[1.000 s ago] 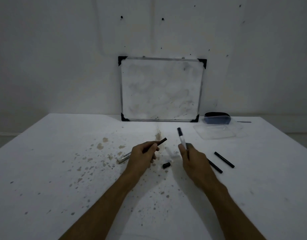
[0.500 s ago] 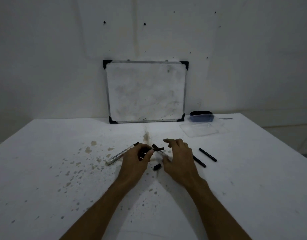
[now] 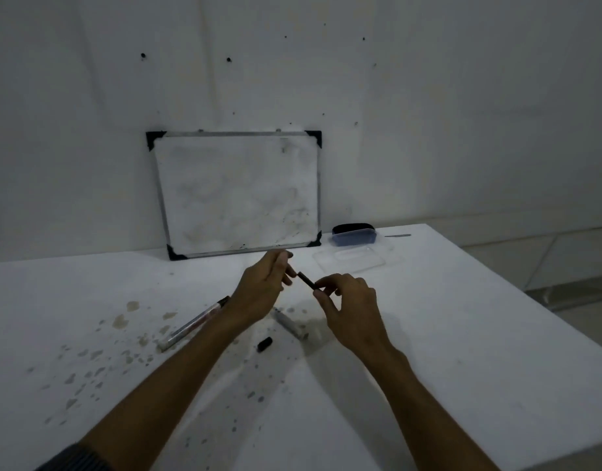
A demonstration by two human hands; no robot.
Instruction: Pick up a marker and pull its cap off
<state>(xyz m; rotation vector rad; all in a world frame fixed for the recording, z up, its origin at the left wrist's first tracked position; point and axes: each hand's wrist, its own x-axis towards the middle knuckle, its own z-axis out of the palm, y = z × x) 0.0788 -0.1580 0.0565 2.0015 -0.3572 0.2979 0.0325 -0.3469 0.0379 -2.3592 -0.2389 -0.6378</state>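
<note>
The head view shows, nearest, two bare forearms reaching out over a white table point(image 3: 462, 334) speckled with stains. Between them on the table lies a small black cap point(image 3: 264, 344), with a grey marker point(image 3: 289, 323) just beyond it and a second, longer marker point(image 3: 191, 326) to the left, partly under the left forearm. Above these, held off the table, is the black rod point(image 3: 305, 279), a short thin stick that may be a marker's ink core. The right hand point(image 3: 347, 300) pinches its near end between thumb and forefinger, the other fingers loosely curled. The left hand point(image 3: 262, 283) has its fingers curled at the far end; whether they touch the rod there I cannot tell. The rod looks light, stiff and narrow, probably smooth and easy to let slip or roll, and it may smear ink, so a fingertip pinch near one end, as the right hand has it, seems the sound hold. Farther back right are a clear lid point(image 3: 352, 263) lying flat and a blue tub point(image 3: 354, 235), and a whiteboard point(image 3: 238, 195) leans against the wall. Count: one rod, one cap, two markers, one lid, one tub, one whiteboard.
</note>
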